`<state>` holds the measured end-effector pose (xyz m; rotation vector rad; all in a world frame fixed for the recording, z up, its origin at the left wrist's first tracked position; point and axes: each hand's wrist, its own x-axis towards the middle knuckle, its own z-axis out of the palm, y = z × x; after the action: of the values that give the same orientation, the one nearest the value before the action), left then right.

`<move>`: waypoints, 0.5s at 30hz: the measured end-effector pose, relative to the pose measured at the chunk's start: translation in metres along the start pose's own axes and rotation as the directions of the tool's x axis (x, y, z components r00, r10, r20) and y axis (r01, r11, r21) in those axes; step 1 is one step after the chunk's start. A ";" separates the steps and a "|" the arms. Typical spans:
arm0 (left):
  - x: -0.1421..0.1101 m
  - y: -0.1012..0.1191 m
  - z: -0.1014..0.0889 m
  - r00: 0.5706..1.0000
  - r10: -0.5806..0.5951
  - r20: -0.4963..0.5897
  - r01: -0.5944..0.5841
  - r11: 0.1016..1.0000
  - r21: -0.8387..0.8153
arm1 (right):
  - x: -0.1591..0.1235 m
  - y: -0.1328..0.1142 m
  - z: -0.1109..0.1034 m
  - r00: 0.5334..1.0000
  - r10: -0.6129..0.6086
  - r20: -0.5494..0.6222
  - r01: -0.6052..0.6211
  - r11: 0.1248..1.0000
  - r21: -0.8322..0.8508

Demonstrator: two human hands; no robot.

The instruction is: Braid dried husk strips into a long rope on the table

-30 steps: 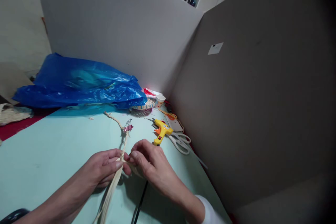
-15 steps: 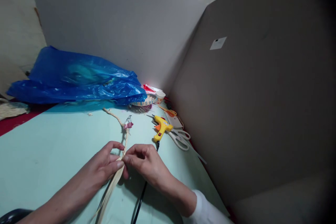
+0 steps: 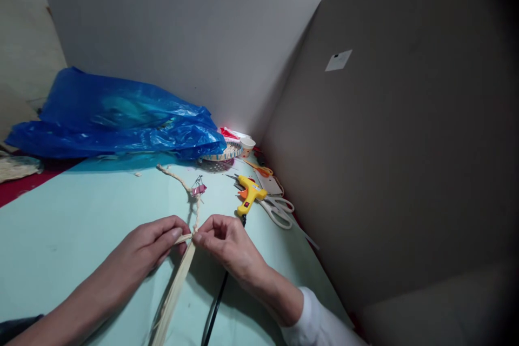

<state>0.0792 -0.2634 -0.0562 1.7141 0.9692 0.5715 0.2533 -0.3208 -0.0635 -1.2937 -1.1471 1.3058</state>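
Observation:
A pale braid of straw-like strands (image 3: 197,211) runs up the table, with its loose strands (image 3: 177,283) hanging down toward me. My left hand (image 3: 160,239) pinches one strand between thumb and fingers and holds it out to the left of the braid. At the braid's lower end, my right hand (image 3: 227,243) is closed on the crossing point with thumb and forefinger. A pink binder clip (image 3: 199,190) grips the braid farther up, and the braid's thin tail bends off to the upper left beyond it.
Right of the braid lies a yellow glue gun (image 3: 251,194) with a black cord (image 3: 217,303), beside white-handled scissors (image 3: 279,212). Behind are orange-handled scissors (image 3: 261,169), a paper cup (image 3: 247,146), a woven basket (image 3: 222,155) and a blue plastic bag (image 3: 121,119). Grey partitions (image 3: 182,27) enclose the table.
My left hand has shifted left, drawing one strand away from the bundle. My right hand stays pinched at the braid's end. The view has tilted slightly.

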 end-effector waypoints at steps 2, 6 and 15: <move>0.001 -0.005 0.002 1.000 -0.011 0.005 0.011 1.000 -0.001 | 0.000 0.002 0.000 1.000 -0.007 0.021 0.007 1.000 -0.020; 0.002 -0.014 0.003 0.997 -0.077 0.030 0.078 0.996 -0.031 | -0.002 0.005 -0.001 0.998 -0.057 0.002 0.056 0.981 -0.187; -0.020 -0.020 0.022 0.991 0.093 -0.096 -0.071 0.976 0.206 | -0.005 0.005 0.003 0.985 -0.166 -0.045 0.151 0.958 -0.245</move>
<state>0.0782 -0.2895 -0.0808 1.9281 1.0650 0.6405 0.2505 -0.3263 -0.0676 -1.3761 -1.3662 1.0231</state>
